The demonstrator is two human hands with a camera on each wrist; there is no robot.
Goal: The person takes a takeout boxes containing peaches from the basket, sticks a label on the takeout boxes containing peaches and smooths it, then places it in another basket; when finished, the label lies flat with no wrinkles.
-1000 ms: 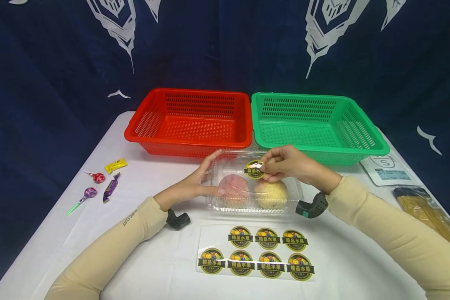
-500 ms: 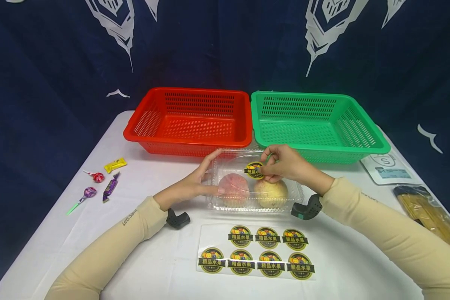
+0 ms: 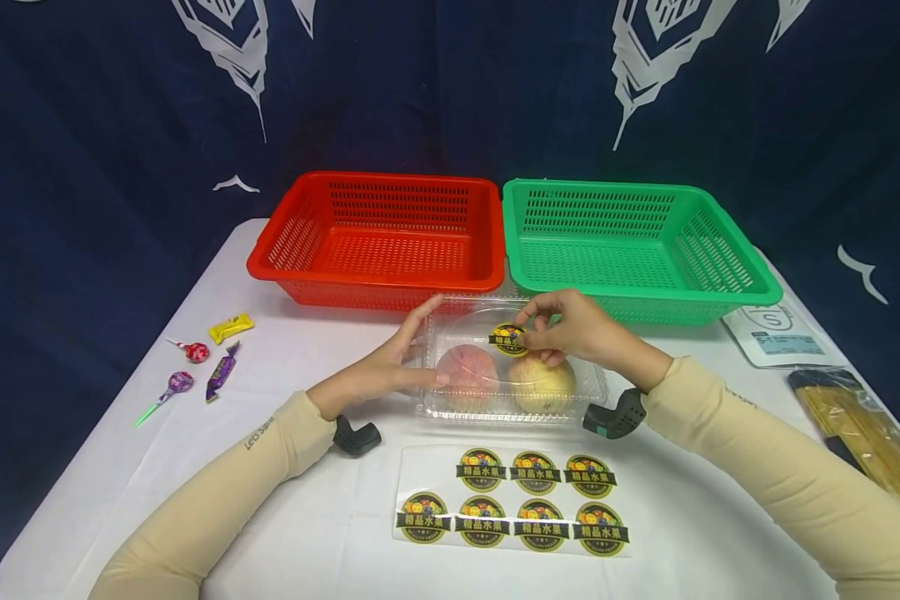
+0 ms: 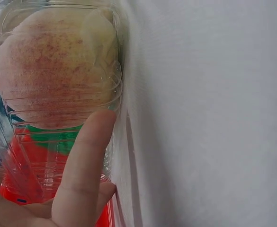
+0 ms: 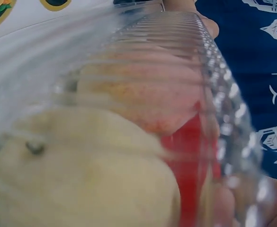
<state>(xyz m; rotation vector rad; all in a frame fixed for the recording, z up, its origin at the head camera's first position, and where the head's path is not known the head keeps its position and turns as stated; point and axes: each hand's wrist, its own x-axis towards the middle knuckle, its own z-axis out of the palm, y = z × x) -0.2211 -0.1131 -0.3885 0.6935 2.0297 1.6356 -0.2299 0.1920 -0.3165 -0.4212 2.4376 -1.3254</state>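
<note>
Head view showed our right hand (image 3: pixel 579 328) pinching a round fruit sticker (image 3: pixel 508 339) reading 精品水果 onto the clear clamshell box (image 3: pixel 512 367) of two peaches, mid-table before the red basket (image 3: pixel 378 239). Our left hand (image 3: pixel 390 360) lay open-fingered against the box's left end. More stickers filled the sheet (image 3: pixel 512 510) nearby.

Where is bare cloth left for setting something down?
Bare: between the candies and the clamshell fruit box, and right of the sticker sheet. Crowded: around the box, held by left hand and right hand.
</note>
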